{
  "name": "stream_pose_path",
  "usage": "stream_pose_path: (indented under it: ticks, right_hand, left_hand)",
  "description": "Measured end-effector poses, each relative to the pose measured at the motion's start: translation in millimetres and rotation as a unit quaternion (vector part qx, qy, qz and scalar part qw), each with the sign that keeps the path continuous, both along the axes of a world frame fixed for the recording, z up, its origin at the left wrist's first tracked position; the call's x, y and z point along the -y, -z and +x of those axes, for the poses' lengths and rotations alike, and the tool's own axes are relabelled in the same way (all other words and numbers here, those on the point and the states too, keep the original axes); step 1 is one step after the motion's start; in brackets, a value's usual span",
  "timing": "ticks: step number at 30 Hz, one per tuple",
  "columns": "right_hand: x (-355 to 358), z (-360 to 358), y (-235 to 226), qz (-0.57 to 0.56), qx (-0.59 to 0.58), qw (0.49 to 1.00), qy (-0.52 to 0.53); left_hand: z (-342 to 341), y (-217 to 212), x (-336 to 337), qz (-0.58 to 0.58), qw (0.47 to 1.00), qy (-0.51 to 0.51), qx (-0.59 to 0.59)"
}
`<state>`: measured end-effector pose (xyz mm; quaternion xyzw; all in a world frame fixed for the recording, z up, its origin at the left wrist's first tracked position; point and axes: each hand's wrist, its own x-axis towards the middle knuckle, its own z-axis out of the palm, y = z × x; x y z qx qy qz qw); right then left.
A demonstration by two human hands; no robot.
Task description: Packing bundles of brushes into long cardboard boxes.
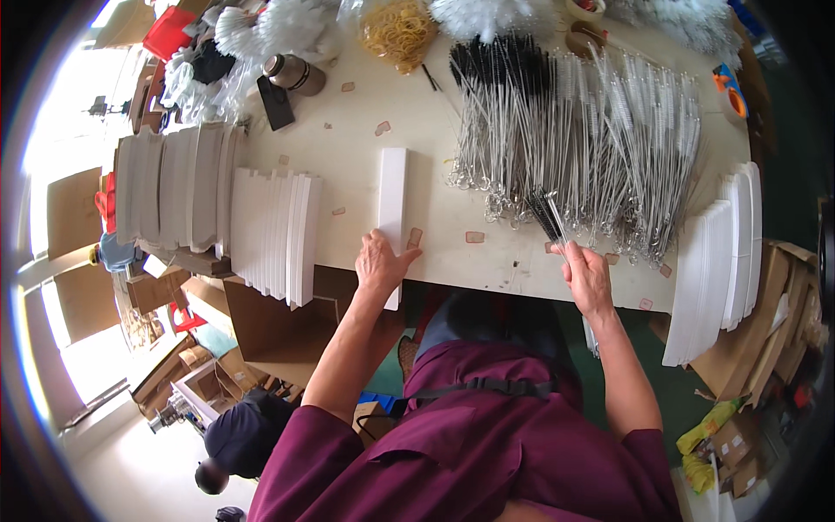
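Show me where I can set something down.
Mostly bare: the tabletop between the white box under the left hand and the brush pile; also the strip between that box and the left row of white boxes. Small marks dot both. Crowded: the right side under the brush pile, and the far edge around the yellow bands.

Slim black brushes (544,211) pair rough bristles with shiny metal wire; a long, white, matt paper-like box (393,187) crosses the smooth cream table (348,170)'s near edge.

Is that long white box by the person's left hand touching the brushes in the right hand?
Apart. The head view plainly shows tabletop between the long white box and the brushes in the right hand.
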<state>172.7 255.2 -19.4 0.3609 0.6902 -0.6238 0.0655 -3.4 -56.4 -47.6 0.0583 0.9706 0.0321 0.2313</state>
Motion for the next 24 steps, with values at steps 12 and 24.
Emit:
stream_pose_path:
  ticks: [12, 24]
  right_hand:
    - [20.3, 10.9, -17.6, -0.056, -0.041, 0.994, -0.080]
    - [44.2, 20.3, -47.5, 0.008, -0.063, 0.988, -0.142]
  left_hand:
    - [-36.5, -12.1, -8.2, 0.593, 0.697, -0.287, 0.285]
    - [-42.9, -38.3, -98.7, 0.736, 0.548, -0.327, 0.225]
